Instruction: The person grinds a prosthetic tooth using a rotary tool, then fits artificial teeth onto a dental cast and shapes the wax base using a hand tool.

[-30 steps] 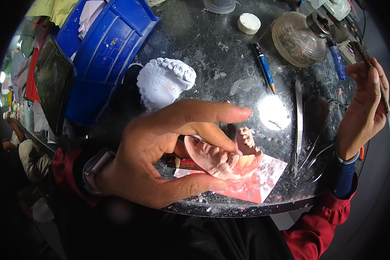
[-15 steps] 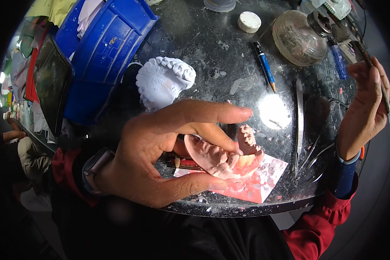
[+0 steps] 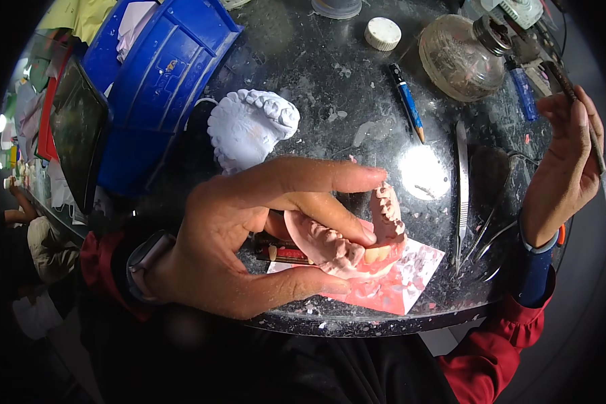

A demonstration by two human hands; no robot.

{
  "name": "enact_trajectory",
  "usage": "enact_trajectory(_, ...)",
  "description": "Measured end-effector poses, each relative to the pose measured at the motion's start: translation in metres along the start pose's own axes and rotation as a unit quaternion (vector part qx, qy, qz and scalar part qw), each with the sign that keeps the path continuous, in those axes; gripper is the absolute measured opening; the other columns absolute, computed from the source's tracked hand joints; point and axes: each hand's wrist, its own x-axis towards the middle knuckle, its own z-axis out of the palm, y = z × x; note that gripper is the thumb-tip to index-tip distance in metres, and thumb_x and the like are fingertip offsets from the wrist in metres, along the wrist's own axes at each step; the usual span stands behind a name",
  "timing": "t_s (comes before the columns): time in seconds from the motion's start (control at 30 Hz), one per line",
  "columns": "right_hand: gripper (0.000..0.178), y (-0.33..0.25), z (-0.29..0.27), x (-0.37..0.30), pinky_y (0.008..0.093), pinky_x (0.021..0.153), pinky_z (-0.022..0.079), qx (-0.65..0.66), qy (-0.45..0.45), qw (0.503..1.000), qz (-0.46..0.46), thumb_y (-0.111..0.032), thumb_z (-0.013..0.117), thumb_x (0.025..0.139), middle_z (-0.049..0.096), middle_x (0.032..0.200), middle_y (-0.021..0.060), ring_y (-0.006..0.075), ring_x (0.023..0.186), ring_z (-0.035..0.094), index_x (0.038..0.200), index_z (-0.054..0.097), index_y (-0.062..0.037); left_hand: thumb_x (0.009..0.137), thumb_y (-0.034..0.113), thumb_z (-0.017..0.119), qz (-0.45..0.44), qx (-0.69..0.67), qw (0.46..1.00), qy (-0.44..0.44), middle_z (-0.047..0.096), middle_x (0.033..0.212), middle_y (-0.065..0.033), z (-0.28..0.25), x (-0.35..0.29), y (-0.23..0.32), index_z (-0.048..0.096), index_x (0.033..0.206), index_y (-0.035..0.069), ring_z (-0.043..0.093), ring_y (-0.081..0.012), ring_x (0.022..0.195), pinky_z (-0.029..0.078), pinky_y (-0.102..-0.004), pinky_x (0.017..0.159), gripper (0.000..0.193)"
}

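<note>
My left hand (image 3: 225, 246) holds a pink dental cast (image 3: 326, 249) between thumb and fingers, just above the table's near edge. Yellowish-white front teeth set in pink wax show on its curved side. Under it lie a pink sheet on white paper (image 3: 421, 269) and a dark red strip with a tooth on it (image 3: 286, 254). Off to the right, my right hand (image 3: 562, 175) is raised and closed on a slim dark hand tool (image 3: 594, 145), whose upper end points up toward the glass burner bottle (image 3: 458, 64). A white dental cast (image 3: 239, 131) rests beyond my left hand.
A blue plastic bin (image 3: 165, 94) stands at the far left. On the dark table (image 3: 303, 60) are a white cap (image 3: 382, 34), a blue pencil (image 3: 407, 104), a metal scalpel handle (image 3: 462, 195) and a small blue tube (image 3: 524, 91). Another person's arm (image 3: 23, 209) shows at the left edge.
The pink cast has turned slightly in my left hand, and more of its far arm shows beside my index fingertip. My right hand keeps its hold almost unmoved.
</note>
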Motion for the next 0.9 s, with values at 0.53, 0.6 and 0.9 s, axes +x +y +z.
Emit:
enact_trajectory(0.53,0.019,-0.005,0.010,0.002,0.0249,0.064,0.048,0.044,0.052,0.997,0.034,-0.010,0.049,0.087,0.060,0.075,0.0129,0.0157,0.068,0.059,0.098,0.053,0.0050,0.061,-0.013,0.068,-0.044,0.056,0.993,0.093,0.060,0.087,-0.0163,0.001,-0.001,0.005,0.031,0.121,-0.009,0.061,-0.0189,0.081,0.052,-0.0275,0.074,0.071)
enact_trajectory(0.6,0.019,-0.007,0.010,0.001,0.0254,0.065,0.048,0.065,0.058,0.995,0.053,-0.010,0.050,0.086,0.060,0.076,0.0130,0.0159,0.069,0.058,0.098,0.053,0.0047,0.062,-0.010,0.070,-0.043,0.076,0.992,0.095,0.060,0.086,-0.0151,-0.001,-0.003,0.002,0.035,0.119,-0.007,0.061,-0.0170,0.079,0.051,-0.0248,0.072,0.068)
enact_trajectory(0.9,0.019,-0.009,0.008,0.001,0.0253,0.064,0.047,0.086,0.052,0.994,0.051,-0.011,0.052,0.086,0.059,0.076,0.0127,0.0162,0.069,0.058,0.098,0.051,0.0035,0.068,-0.003,0.069,-0.114,-0.019,0.979,0.168,0.059,0.089,-0.0088,0.007,-0.005,0.006,0.050,0.101,-0.005,0.059,-0.0112,0.079,0.051,-0.0236,0.071,0.038)
